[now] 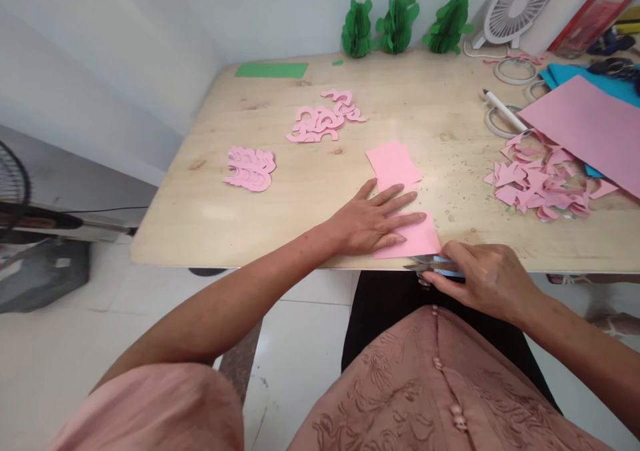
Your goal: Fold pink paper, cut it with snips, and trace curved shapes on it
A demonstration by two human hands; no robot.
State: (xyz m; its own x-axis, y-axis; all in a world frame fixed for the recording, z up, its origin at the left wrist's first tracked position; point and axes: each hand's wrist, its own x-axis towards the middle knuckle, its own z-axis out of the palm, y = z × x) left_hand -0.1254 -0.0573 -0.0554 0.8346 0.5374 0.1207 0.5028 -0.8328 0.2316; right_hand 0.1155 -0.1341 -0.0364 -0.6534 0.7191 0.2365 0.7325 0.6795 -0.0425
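My left hand (383, 221) lies flat with fingers spread, resting on a pink paper rectangle (417, 241) at the table's front edge. Its upper fingers reach the lower side of a small stack of pink paper pieces (394, 163). In my right hand (487, 277) is a pair of scissors (424, 264), pointing left just below the paper rectangle. The fingers close round the handles, which are mostly hidden. Whether the blades touch the paper, I cannot tell.
Left on the wooden table (200, 217) lie stacked pink cutouts (250, 169) and loose curved pink strips (323, 119). Pink scraps (543, 181), a white pen (504, 109) and tape rolls (515, 71) are right. Green paper figures (397, 24) and a small fan (517, 7) stand behind.
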